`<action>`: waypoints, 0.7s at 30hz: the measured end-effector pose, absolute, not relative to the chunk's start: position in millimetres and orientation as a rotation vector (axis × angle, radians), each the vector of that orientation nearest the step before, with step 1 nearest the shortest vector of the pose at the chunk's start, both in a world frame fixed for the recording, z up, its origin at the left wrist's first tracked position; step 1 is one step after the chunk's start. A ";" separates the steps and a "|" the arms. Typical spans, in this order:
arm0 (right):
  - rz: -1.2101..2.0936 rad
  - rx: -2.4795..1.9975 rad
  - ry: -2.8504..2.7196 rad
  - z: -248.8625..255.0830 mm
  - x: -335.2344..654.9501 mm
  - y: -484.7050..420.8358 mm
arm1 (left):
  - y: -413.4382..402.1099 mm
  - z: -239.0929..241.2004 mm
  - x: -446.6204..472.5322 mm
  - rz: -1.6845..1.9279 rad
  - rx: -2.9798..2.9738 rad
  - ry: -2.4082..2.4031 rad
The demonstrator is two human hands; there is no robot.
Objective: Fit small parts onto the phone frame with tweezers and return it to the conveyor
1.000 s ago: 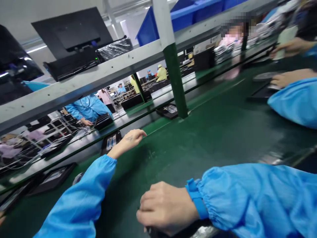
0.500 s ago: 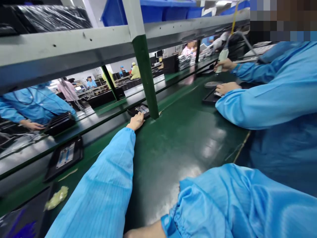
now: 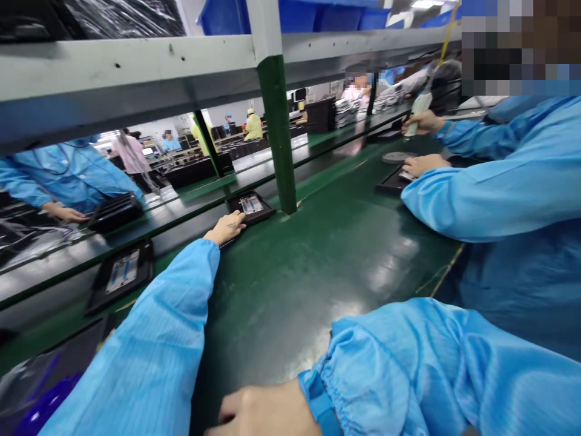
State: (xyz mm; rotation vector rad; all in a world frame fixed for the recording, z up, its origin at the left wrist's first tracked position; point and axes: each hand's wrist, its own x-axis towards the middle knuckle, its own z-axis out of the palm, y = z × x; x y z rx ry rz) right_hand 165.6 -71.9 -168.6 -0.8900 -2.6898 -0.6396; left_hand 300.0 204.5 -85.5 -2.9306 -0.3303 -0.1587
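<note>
My left hand (image 3: 226, 227) reaches far across the green belt (image 3: 318, 260). Its fingers are bent over the near corner of a small black panel (image 3: 252, 206) with a pale label, which lies at the foot of a green post (image 3: 279, 139). My right hand (image 3: 263, 415) rests at the bottom edge of the view, wrist in a blue cuff. Its fingers curl downward and whatever is under them is cut off. Both arms wear light blue sleeves.
A second black panel (image 3: 120, 275) lies further left on the belt. A co-worker in blue at the right has one hand on a black panel (image 3: 389, 180) and the other on a white tool (image 3: 416, 115). A grey shelf rail (image 3: 136, 72) runs overhead.
The view swung right and closer. My left hand stretched out to the panel by the post and has drawn back a little on its corner. My right hand slid to the frame's bottom.
</note>
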 end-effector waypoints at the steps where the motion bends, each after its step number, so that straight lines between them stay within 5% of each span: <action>1: -0.546 -0.808 -2.637 -164.8 167.3 -78.8 | 205.7 -81.7 283.1 -0.149 -2.921 -0.328; 8: -0.556 -0.579 -2.312 -106.9 177.0 -91.6 | 171.4 -58.8 139.3 -0.063 -2.890 -0.331; 14: 0.028 -0.963 -1.558 -64.8 215.9 -66.0 | 70.7 -72.2 -5.5 -0.005 -2.940 -0.272; 21: 0.614 -1.222 -1.251 -93.1 225.1 -0.6 | -27.9 -71.7 -99.3 0.004 -3.201 -0.021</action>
